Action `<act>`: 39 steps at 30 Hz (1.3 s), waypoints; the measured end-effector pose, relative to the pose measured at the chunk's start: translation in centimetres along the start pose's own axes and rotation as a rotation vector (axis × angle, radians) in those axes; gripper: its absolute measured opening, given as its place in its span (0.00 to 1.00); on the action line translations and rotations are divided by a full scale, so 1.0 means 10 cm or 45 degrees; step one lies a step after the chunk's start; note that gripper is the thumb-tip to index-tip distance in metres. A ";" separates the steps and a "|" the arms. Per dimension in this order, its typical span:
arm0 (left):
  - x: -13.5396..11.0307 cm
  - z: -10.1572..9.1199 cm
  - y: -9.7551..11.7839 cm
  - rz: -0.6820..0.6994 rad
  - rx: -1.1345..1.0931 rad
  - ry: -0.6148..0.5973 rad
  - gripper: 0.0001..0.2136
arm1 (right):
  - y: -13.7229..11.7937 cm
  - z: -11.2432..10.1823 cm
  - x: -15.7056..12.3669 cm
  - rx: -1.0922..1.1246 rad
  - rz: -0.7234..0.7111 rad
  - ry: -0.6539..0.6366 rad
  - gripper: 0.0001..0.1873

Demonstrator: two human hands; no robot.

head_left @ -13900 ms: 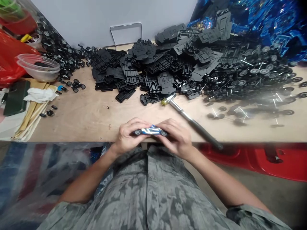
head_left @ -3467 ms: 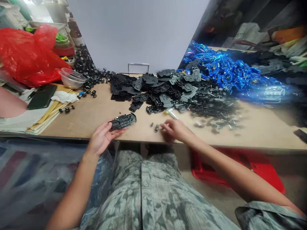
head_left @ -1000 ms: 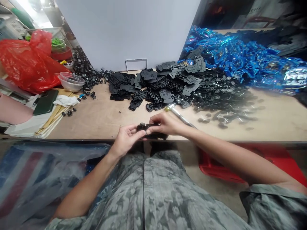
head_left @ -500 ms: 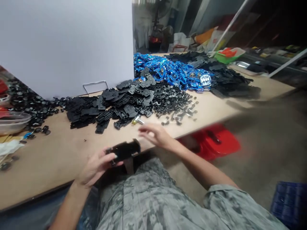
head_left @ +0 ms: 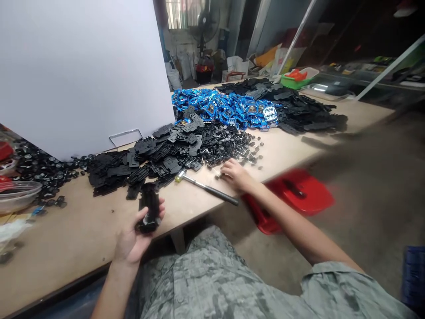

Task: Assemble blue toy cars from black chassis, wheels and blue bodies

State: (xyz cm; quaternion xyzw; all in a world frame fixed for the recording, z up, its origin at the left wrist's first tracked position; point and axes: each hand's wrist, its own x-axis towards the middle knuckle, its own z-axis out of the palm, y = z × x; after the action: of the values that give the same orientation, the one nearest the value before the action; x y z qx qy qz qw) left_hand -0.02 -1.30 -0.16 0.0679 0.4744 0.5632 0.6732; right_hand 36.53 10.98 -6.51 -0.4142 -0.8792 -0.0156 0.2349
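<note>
Left hand [head_left: 135, 238]: your fingers grip a black car base [head_left: 148, 212].
Right hand [head_left: 234, 173]: on the tabletop [head_left: 83, 230] beside the loose wheels [head_left: 232, 148]; whether your fingers hold anything cannot be told.

Wooden table [head_left: 83, 230]: black chassis pile [head_left: 142, 159], wheel-axle heap [head_left: 229, 144], blue car bodies [head_left: 226, 106], hammer [head_left: 207, 189], clear bowl [head_left: 15, 195].

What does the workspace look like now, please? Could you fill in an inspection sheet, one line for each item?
Surface: wooden table, bare near the front edge.
Job's things: black chassis; wheel-and-axle pile.
Clutter: chassis heap, blue car bodies, hammer, clear bowl.
Grippers: left hand holds the black chassis; right hand at the edge of the wheel-and-axle pile, grip unclear.
Cables: nothing seen.
Surroundings: white board behind; red plastic object on the floor.
</note>
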 end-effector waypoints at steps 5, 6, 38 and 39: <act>0.03 -0.01 -0.05 -0.092 0.105 -0.224 0.15 | 0.06 0.03 0.06 0.066 -0.055 0.119 0.09; 0.05 -0.01 -0.06 -0.119 0.136 -0.255 0.14 | 0.04 0.01 0.09 0.087 -0.067 0.152 0.10; 0.11 -0.01 -0.34 -0.144 0.471 -0.631 0.19 | -1.40 -0.26 0.61 -0.198 -1.293 -0.123 0.12; 0.11 0.00 -0.34 -0.142 0.470 -0.648 0.20 | -1.39 -0.24 0.61 -0.189 -1.303 -0.129 0.12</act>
State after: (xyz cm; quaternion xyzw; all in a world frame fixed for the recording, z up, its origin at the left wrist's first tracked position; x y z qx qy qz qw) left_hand 2.30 -1.60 -2.91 0.3012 0.3879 0.3948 0.7765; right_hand 23.95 5.76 0.53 0.0531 -0.9760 -0.1705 0.1243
